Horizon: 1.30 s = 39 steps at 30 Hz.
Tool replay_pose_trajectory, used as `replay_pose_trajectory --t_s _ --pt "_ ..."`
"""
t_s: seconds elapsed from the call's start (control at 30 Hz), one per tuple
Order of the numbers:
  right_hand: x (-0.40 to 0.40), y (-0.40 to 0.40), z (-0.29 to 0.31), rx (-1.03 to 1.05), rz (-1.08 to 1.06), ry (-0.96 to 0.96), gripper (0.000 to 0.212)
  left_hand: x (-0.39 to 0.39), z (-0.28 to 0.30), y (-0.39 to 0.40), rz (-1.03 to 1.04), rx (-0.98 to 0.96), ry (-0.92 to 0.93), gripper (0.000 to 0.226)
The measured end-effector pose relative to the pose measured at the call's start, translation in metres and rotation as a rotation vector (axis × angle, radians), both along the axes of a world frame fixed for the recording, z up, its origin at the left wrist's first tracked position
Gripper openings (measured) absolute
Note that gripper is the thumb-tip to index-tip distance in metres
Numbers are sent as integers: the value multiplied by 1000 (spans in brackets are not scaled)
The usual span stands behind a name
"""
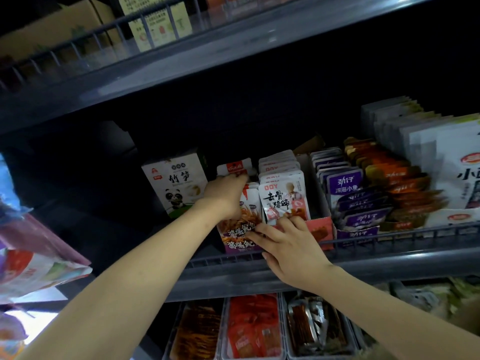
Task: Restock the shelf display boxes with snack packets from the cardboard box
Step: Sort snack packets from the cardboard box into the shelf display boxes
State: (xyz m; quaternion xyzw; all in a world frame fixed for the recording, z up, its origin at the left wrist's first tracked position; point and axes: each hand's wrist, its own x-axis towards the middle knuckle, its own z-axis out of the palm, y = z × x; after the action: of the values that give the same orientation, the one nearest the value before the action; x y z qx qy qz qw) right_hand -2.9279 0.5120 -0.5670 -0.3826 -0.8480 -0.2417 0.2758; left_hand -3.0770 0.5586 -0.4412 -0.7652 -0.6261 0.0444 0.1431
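Right hand [291, 245]: fingers loosely curled, tips pressing the front packets at the lip of the purple display box [240, 246].
Left hand [225, 196]: deeper in, gripping squid packets [249, 203].
Advice: seat upright, labels forward.
Cardboard box: unseen.

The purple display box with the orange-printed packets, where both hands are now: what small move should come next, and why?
Probably the left hand should push the packets back and upright into the purple display box. The front packets lean forward over its edge, where the right hand touches them with its fingers, so they do not seem settled yet.
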Motion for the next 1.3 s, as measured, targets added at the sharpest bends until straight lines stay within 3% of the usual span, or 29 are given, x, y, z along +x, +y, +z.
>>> replay_pose_trajectory --t_s 0.07,0.17,0.23,0.33,0.43,0.57,0.7,0.87,1.03,1.3 --pt "0 0 -1 5 6 10 47 -4 4 2 -23 -30 -48 79" --pt "-1 0 0 0 13 18 46 -14 21 1 -24 -229 -383 82" --pt "-1 0 0 -1 13 23 47 -20 29 1 -27 -287 -633 64" --pt "0 0 0 -2 10 26 47 -28 28 7 21 -127 -825 31" --pt "-1 0 0 -4 17 33 46 -34 26 12 84 -46 -676 31" --pt "-1 1 -2 6 16 39 46 -31 18 13 113 -228 -478 41" --pt "-2 0 -1 0 5 22 47 -31 18 19 166 -60 -526 40" --pt "-1 -1 -2 1 4 27 47 -22 36 23 179 -224 -434 43" --pt "-2 0 -4 13 15 42 47 -24 50 35 123 -335 -526 57" --pt "-1 3 -7 3 35 51 47 -30 45 49 158 -422 -518 58"
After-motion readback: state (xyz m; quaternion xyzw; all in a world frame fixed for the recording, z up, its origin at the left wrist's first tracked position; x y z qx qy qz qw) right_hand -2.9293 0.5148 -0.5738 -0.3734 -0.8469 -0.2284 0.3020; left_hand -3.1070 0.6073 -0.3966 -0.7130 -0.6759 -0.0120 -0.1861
